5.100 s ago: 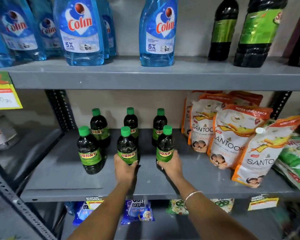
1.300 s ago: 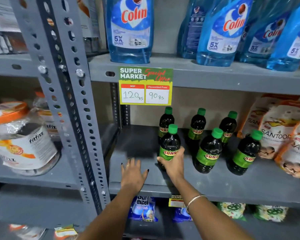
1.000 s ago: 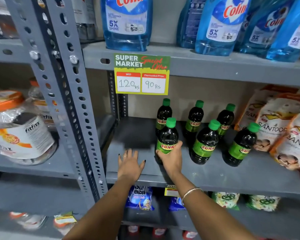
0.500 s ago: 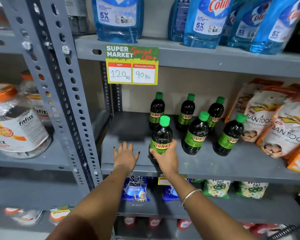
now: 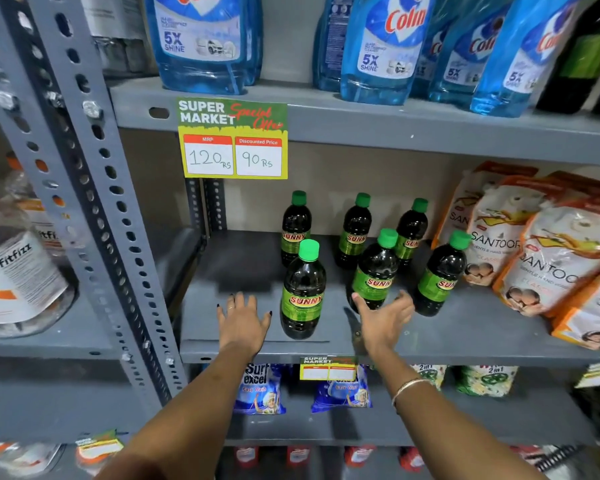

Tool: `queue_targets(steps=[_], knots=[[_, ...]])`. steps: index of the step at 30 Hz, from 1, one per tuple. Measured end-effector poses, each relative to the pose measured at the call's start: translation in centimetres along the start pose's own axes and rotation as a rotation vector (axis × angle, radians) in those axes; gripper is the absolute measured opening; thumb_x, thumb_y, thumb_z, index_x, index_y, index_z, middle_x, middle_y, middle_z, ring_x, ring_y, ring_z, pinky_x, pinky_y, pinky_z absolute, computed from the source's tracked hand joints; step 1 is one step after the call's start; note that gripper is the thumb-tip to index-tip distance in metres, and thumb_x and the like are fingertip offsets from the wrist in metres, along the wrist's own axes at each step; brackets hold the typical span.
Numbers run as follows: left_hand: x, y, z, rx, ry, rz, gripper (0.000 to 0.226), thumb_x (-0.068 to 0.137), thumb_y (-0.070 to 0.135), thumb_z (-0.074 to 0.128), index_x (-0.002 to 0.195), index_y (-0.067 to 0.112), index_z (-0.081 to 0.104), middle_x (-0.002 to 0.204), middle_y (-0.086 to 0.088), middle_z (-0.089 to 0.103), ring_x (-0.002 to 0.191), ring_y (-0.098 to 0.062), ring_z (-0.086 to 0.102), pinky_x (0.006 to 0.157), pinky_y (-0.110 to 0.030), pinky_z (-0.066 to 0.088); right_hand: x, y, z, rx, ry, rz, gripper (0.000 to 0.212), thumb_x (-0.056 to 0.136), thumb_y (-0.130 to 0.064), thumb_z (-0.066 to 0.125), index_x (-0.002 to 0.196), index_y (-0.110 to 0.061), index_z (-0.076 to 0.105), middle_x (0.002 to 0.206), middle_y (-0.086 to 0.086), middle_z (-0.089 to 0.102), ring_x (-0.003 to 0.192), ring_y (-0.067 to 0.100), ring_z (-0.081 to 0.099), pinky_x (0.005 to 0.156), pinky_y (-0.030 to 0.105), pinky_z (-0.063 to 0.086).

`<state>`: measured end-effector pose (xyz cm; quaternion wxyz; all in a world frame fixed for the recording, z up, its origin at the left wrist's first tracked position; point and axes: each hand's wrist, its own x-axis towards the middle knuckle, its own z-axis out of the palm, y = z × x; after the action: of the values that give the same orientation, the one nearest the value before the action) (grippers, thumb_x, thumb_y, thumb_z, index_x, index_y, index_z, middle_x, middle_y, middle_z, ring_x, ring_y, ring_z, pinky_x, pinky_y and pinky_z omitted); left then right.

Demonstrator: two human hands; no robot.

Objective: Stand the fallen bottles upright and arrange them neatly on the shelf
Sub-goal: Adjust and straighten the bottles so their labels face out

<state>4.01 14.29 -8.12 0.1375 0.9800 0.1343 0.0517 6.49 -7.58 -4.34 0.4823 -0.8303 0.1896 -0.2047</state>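
Several dark Sunny bottles with green caps stand upright on the grey shelf (image 5: 465,337), in a back row and a front row. The front left bottle (image 5: 303,292) stands alone near the shelf's front edge. My left hand (image 5: 243,323) lies flat and open on the shelf, just left of it. My right hand (image 5: 383,322) is open with fingers spread, in front of the front middle bottle (image 5: 376,271) and touching nothing that I can see. The front right bottle (image 5: 440,275) stands beside the pouches.
Orange and white Santoor pouches (image 5: 541,251) lean at the shelf's right. Blue Colin bottles (image 5: 385,46) fill the shelf above, with a price tag (image 5: 232,138) hanging from its edge. A perforated grey upright (image 5: 94,202) stands at left, a Fitfizz jar (image 5: 11,268) beyond it.
My right hand has let go of the front left bottle and moved right, opening in front of the middle bottle. My left hand stays flat on the shelf.
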Motion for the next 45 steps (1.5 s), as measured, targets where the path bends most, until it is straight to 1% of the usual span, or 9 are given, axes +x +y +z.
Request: queue_targets(steps=[2, 5, 13, 26, 30, 35, 37, 40, 45], knots=[[0.0, 0.0, -0.1, 0.002, -0.002, 0.001, 0.050, 0.094, 0.044, 0.035, 0.135, 0.013, 0.034, 0.146, -0.013, 0.032, 0.139, -0.030, 0.024, 0.116, -0.050, 0.018, 1.4, -0.1, 0.2, 0.047, -0.080, -0.029, 0.094, 0.064, -0.025, 0.083, 0.134, 0.005, 0.028, 0.135, 0.023, 0.040, 0.129, 0.037, 0.034, 0.109, 0.045, 0.031], [0.0, 0.1, -0.1, 0.002, -0.013, -0.006, 0.051, 0.094, 0.044, 0.035, 0.135, 0.014, 0.034, 0.147, -0.013, 0.031, 0.138, -0.030, 0.024, 0.116, -0.050, 0.018, 3.0, -0.6, 0.8, 0.116, -0.151, -0.019, 0.091, 0.062, -0.018, 0.085, 0.133, -0.001, 0.029, 0.132, 0.020, 0.046, 0.125, 0.035, 0.044, 0.105, 0.044, 0.039], [-0.1, 0.1, -0.2, 0.009, -0.010, -0.014, 0.052, 0.094, 0.045, 0.035, 0.136, 0.014, 0.033, 0.147, -0.013, 0.031, 0.139, -0.030, 0.024, 0.116, -0.050, 0.018, 3.3, -0.8, 1.0, 0.080, -0.102, 0.009, 0.068, 0.068, -0.021, 0.080, 0.116, -0.005, 0.035, 0.120, 0.019, 0.057, 0.110, 0.038, 0.056, 0.089, 0.045, 0.046], [-0.3, 0.1, -0.3, -0.029, -0.013, -0.001, 0.051, 0.094, 0.042, 0.035, 0.135, 0.012, 0.035, 0.146, -0.015, 0.033, 0.138, -0.031, 0.025, 0.116, -0.051, 0.017, 0.1, -0.1, -1.5, 0.044, -0.115, 0.010, 0.064, 0.067, -0.025, 0.079, 0.113, -0.010, 0.037, 0.117, 0.015, 0.060, 0.107, 0.035, 0.058, 0.087, 0.045, 0.048], [-0.3, 0.1, -0.4, -0.032, -0.021, 0.001, 0.051, 0.095, 0.042, 0.035, 0.136, 0.012, 0.034, 0.148, -0.015, 0.030, 0.140, -0.032, 0.023, 0.117, -0.051, 0.016, -0.3, 0.2, -2.2, 0.110, -0.171, -0.024, 0.072, 0.071, -0.033, 0.077, 0.124, -0.013, 0.034, 0.123, 0.011, 0.057, 0.112, 0.030, 0.056, 0.092, 0.043, 0.046], [-0.4, 0.1, -0.4, -0.013, -0.013, 0.002, 0.050, 0.094, 0.042, 0.036, 0.134, 0.011, 0.035, 0.146, -0.015, 0.032, 0.138, -0.032, 0.025, 0.116, -0.050, 0.018, -0.4, 0.8, -3.4, 0.159, -0.167, -0.068, 0.070, 0.086, -0.051, 0.053, 0.139, -0.016, 0.023, 0.136, 0.011, 0.051, 0.123, 0.028, 0.050, 0.100, 0.043, 0.041], [-0.3, 0.1, -0.4, -0.009, -0.008, -0.001, 0.050, 0.094, 0.042, 0.036, 0.134, 0.011, 0.036, 0.145, -0.015, 0.034, 0.137, -0.032, 0.026, 0.116, -0.051, 0.020, 0.1, 0.8, -3.8, 0.155, -0.168, -0.076, 0.073, 0.083, -0.051, 0.058, 0.138, -0.017, 0.025, 0.133, 0.008, 0.052, 0.120, 0.025, 0.052, 0.098, 0.041, 0.043], [-0.3, 0.2, -0.3, -0.013, -0.004, -0.002, 0.049, 0.094, 0.043, 0.037, 0.132, 0.011, 0.038, 0.143, -0.015, 0.036, 0.136, -0.032, 0.028, 0.115, -0.051, 0.020, 0.4, 0.5, -3.6, 0.114, -0.260, -0.103, 0.073, 0.074, -0.039, 0.073, 0.130, -0.017, 0.032, 0.119, 0.002, 0.057, 0.106, 0.018, 0.055, 0.093, 0.037, 0.045], [-0.3, 0.2, -0.4, -0.008, -0.010, -0.006, 0.051, 0.094, 0.043, 0.036, 0.134, 0.012, 0.037, 0.146, -0.014, 0.034, 0.138, -0.031, 0.027, 0.116, -0.051, 0.019, 0.5, 0.6, -2.6, 0.085, -0.249, -0.081, 0.069, 0.065, -0.021, 0.082, 0.117, -0.015, 0.037, 0.115, 0.008, 0.059, 0.106, 0.026, 0.058, 0.093, 0.047, 0.049]])
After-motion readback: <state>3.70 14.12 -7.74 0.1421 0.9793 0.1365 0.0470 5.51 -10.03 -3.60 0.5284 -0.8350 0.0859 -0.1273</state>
